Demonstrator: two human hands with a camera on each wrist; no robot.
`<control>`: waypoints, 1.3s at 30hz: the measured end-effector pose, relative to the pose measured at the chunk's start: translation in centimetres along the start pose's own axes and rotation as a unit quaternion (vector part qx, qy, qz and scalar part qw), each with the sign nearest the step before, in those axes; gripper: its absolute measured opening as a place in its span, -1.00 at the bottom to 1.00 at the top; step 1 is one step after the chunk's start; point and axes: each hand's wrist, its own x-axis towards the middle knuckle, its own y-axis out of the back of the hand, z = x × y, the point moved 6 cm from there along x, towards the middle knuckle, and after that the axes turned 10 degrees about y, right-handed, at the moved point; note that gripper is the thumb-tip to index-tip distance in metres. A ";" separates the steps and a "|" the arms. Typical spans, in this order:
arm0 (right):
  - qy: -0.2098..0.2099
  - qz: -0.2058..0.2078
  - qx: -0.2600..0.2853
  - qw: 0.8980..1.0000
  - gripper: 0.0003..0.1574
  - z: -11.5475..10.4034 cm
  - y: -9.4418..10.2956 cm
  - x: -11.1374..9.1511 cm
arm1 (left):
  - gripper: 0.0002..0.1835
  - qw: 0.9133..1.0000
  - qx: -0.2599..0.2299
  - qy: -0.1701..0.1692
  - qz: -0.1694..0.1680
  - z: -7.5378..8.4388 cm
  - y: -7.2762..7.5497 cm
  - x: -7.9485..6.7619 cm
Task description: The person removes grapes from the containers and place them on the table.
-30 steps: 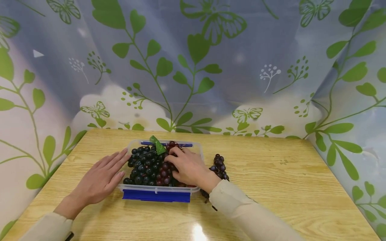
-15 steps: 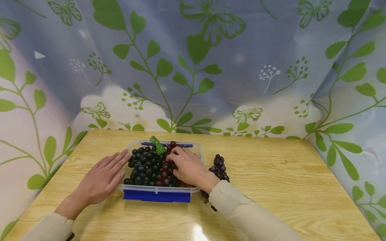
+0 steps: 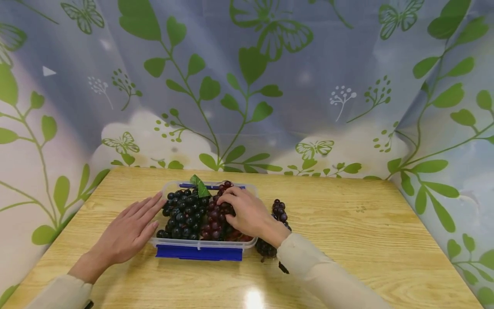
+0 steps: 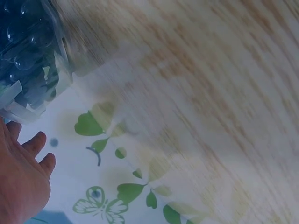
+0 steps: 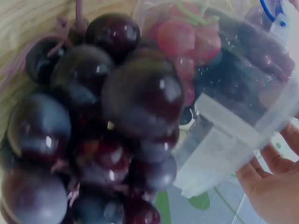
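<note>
A clear plastic box [image 3: 227, 244] with blue clips stands on the table, filled with bunches of grapes. Black grapes [image 3: 181, 214] take up its left half, below a green leaf [image 3: 200, 187]. To their right lies a dark red bunch of grapes [image 3: 213, 219], and my right hand [image 3: 251, 212] grips it from above with bent fingers; the fingertips are partly hidden among the grapes. My left hand [image 3: 127, 229] rests with straight fingers against the box's left side. In the left wrist view, fingertips of the left hand [image 4: 23, 172] show beside the box corner.
Outside the box, right of it, lies another dark purple bunch of grapes [image 3: 279, 210], partly covered by my right wrist; it looms large in the right wrist view. Lighter red grapes [image 5: 177, 39] show through the box wall. A leaf-patterned curtain [image 3: 308, 107] borders the wooden table [image 3: 339, 223].
My right hand has shifted slightly right and up, and the dark red grapes under it have moved, showing more of the bunch. The left hand stays against the box.
</note>
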 end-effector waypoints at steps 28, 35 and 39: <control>0.025 0.141 0.073 0.987 -0.55 2.5 6.8 -3.0 | -0.40 1.000 -0.008 0.001 0.000 0.1 0.2 -0.1; 0.021 0.157 0.091 0.983 -0.56 4.6 8.3 -5.6 | -0.39 1.000 -0.012 -0.002 0.000 0.2 0.2 0.0; 0.005 0.158 0.102 0.982 -0.55 5.9 8.8 -7.6 | -0.39 1.000 -0.013 -0.004 0.000 0.1 0.2 0.0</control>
